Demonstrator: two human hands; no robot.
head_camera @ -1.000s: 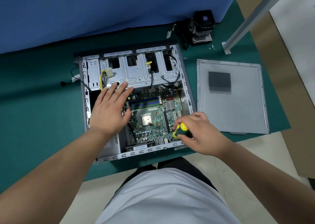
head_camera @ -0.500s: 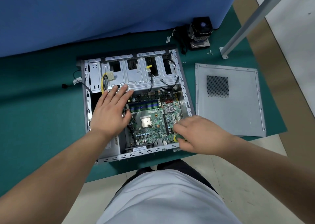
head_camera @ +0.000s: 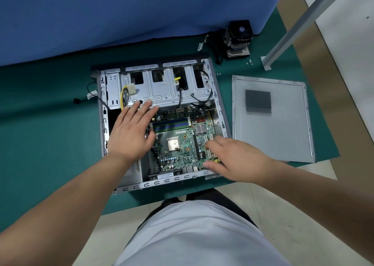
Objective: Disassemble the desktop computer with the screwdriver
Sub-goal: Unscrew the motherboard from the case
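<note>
Gripping the screwdriver (head_camera: 217, 161) in my right hand (head_camera: 235, 160) at the motherboard's (head_camera: 182, 142) near-right corner, my left hand (head_camera: 132, 133) rests flat, fingers straight.

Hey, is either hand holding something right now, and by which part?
The right hand grips the screwdriver by its yellow handle, mostly hidden under the fingers. The left hand holds nothing; it rests flat on the computer case.

Open grey sheet-metal computer case (head_camera: 219, 104): dull galvanised finish w/ stamped ribs. Flat grey metal side panel (head_camera: 283, 136) at right, matt, w/ perforated mesh patch. Green circuit board (head_camera: 182, 144) semi-glossy (silvery metal chip cover in the middle). Teal table mat (head_camera: 50, 134) looks like matt, felt-like cloth. Far black plastic cooler fan (head_camera: 239, 33) sits on finned metal.
</note>
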